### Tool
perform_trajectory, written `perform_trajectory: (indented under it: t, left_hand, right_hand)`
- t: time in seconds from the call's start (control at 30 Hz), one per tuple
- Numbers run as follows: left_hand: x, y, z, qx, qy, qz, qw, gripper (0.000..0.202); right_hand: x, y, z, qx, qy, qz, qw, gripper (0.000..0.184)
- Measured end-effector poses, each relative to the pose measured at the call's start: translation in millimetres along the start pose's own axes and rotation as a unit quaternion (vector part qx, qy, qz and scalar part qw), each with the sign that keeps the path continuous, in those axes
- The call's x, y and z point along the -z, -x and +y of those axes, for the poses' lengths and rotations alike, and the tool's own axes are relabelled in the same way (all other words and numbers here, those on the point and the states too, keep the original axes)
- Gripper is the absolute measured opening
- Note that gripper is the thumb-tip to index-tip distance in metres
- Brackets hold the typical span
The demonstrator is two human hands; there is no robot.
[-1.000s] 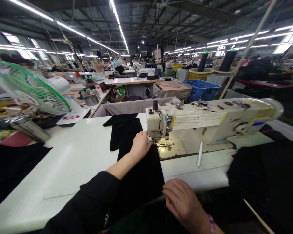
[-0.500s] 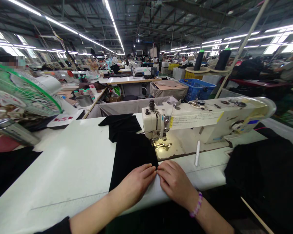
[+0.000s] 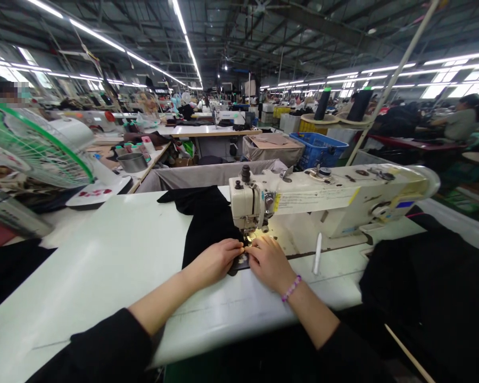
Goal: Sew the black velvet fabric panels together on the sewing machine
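At the needle end of the sewing machine (image 3: 335, 180), black cloth (image 3: 207, 223) lies on the pale worktop (image 3: 143, 239), mostly left of the needle. Left hand (image 3: 219, 259) and right hand (image 3: 269, 263): fingertips gathered, nearly meeting at the cloth's near right edge; cannot tell whether either pinches the cloth or only presses it. Purple beaded bracelet (image 3: 291, 288) on right wrist. Right of this hand, a slim white marker-like stick (image 3: 317, 254); farther right, a dark fabric heap (image 3: 431, 287). Far left, green-rimmed fan (image 3: 40, 151) and metal flask (image 3: 14, 213). Beyond the machine, blue basket (image 3: 321, 151).
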State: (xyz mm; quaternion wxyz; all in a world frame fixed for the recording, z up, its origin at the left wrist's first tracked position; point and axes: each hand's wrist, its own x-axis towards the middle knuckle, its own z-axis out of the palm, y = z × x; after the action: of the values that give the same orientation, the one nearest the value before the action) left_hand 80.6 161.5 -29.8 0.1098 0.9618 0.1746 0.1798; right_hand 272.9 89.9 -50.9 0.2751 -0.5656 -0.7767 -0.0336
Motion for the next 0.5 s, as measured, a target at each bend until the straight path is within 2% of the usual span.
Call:
perform_trajectory:
  t: [0.17, 0.3, 0.4, 0.5]
  left_hand:
    - [1.5, -10.7, -18.0, 0.008, -0.004, -0.004, 1.0, 0.033]
    - [-2.2, -11.8, -19.5, 0.043, -0.023, 0.012, 0.999, 0.03]
    - [-6.8, -9.9, -17.8, 0.11, -0.04, 0.042, 0.992, 0.033]
    - [-8.7, -11.1, -21.9, 0.221, -0.07, 0.077, 0.97, 0.037]
  right_hand:
    - [-1.0, -3.6, 0.0, -0.011, -0.002, 0.021, 1.0, 0.02]
    - [8.3, 23.0, -7.7, -0.013, -0.025, 0.066, 0.997, 0.026]
    - [28.9, 57.2, -6.3, -0.018, -0.049, 0.125, 0.991, 0.025]
    - [66.1, 98.9, 13.7, -0.054, -0.031, 0.199, 0.978, 0.019]
